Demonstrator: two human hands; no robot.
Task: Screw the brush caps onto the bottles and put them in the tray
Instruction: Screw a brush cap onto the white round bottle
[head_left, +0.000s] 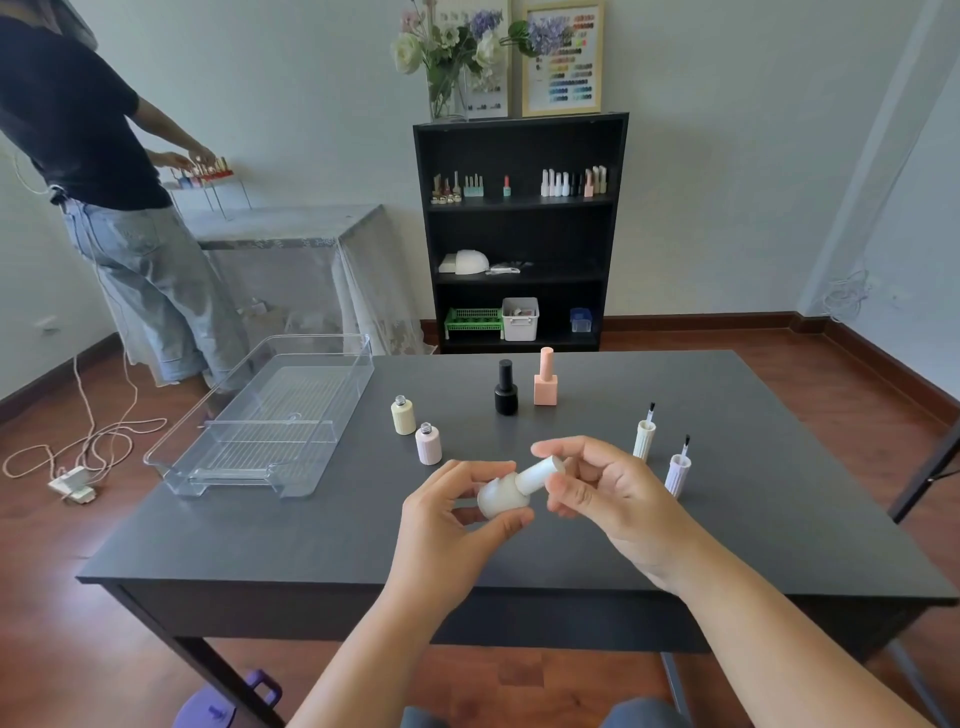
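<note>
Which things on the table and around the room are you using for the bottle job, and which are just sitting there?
For the job:
white bottle, held in left hand
its cap, in right hand
yellow bottle and pink bottle, both open
yellow brush cap, purple brush cap
black bottle, peach bottle, already capped
clear tray

Just sitting there:
bookshelf
flowers
cord on the floor

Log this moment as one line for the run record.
left hand: holds white bottle | right hand: on its cap | tray: empty | uncapped: yellow bottle, pink bottle
</note>
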